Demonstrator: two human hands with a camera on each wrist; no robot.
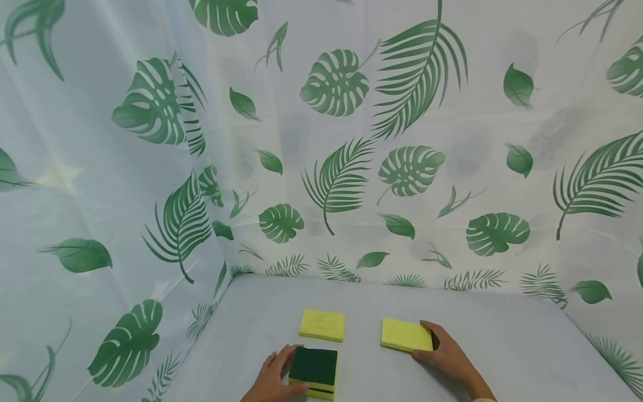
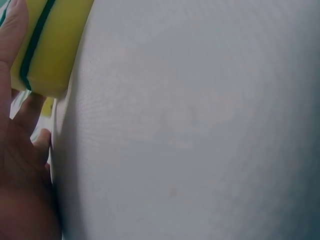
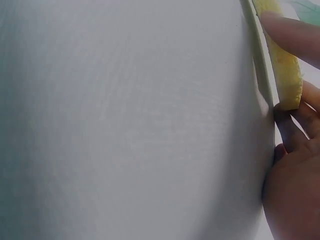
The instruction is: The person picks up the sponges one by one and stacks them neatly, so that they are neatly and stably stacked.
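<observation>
Two stacked sponges (image 1: pixel 313 365), yellow with a dark green scouring side on top, stand on the white table at the front. My left hand (image 1: pixel 277 377) grips the stack from the left, thumb along its near side and fingers behind. In the left wrist view a green layer runs between the yellow layers of the sponges (image 2: pixel 56 47). To the right, a flat yellow sponge (image 1: pixel 404 335) lies yellow face up. My right hand (image 1: pixel 449 357) holds it by its right end, thumb at the near edge and fingers at the far edge; the right wrist view shows this sponge (image 3: pixel 287 75) edge-on.
Another yellow sponge (image 1: pixel 322 325) lies on the table (image 1: pixel 361 368) just behind the stack, left of the right-hand sponge. White curtains (image 1: pixel 442 128) printed with green leaves hang behind the table and along its left side.
</observation>
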